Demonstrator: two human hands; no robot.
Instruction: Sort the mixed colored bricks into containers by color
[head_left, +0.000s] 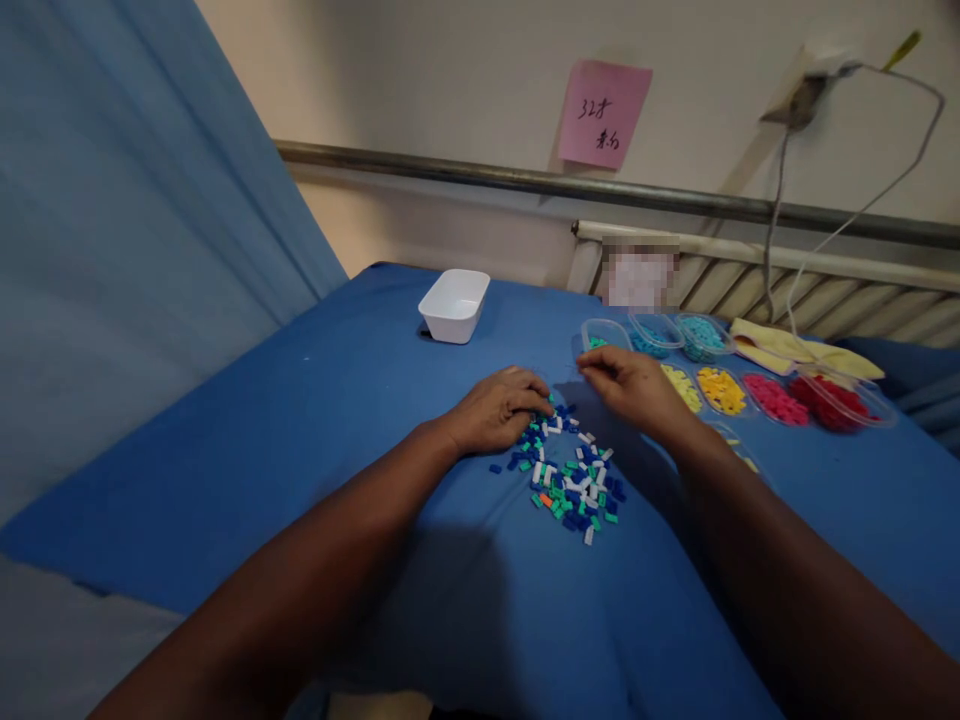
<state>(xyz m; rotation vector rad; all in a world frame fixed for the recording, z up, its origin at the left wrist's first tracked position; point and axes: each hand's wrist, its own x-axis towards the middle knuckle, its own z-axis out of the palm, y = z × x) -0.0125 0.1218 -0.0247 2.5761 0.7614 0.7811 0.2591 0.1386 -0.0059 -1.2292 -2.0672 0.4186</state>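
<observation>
A pile of small rectangular plastic pieces (581, 480), mostly dark blue, white and green with an orange one, is spread on the blue cloth (337, 380). My left hand (502, 405) rests at the pile's upper left edge. Its fingers are curled down among the pieces, and whatever lies under them is hidden. Beyond the pile, my right hand (634, 390) is raised with thumb and forefinger pinched together. Anything in that pinch is too small to make out. Just behind those fingertips stands a clear tub (606, 330) with green pieces inside.
A white tub (454, 305) stands at the back. To the right sit clear tubs of blue, pale yellow, yellow pieces (721, 390), pink pieces (776, 398) and red pieces (832, 402). Behind them lie a yellow cloth (802, 350) and a hanging cable (776, 220). A curtain (150, 200) hangs left.
</observation>
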